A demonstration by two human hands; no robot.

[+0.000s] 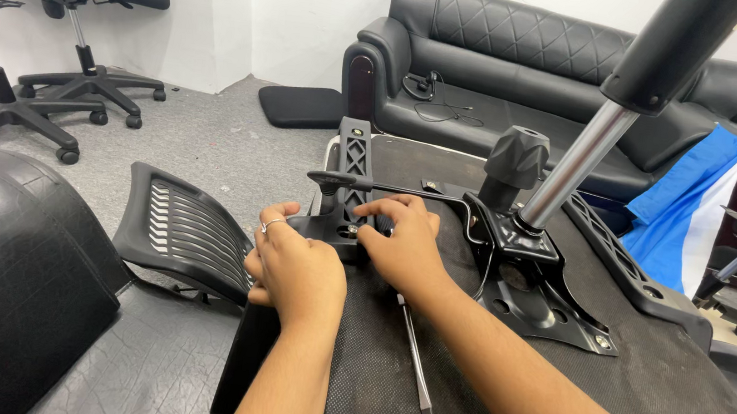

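An upturned office chair seat (pixel 643 373) with black mesh fabric lies in front of me. A black plastic armrest bracket (pixel 353 171) stands at its left edge. My left hand (pixel 294 268), a ring on one finger, grips the bracket's base from the left. My right hand (pixel 402 238) rests on the same base, fingers pinched at a spot on top of it. Beside my right wrist a long screwdriver (pixel 415 358) lies on the seat. The metal tilt mechanism (pixel 531 270) with its gas cylinder (pixel 595 139) rises just right of my hands.
A slotted black backrest (pixel 188 234) lies on the floor at left, next to a black cushioned part (pixel 4 287). Two chair bases (pixel 80 81) stand at the far left. A black sofa (pixel 528 78) is behind, with blue-and-white fabric (pixel 688 209) at right.
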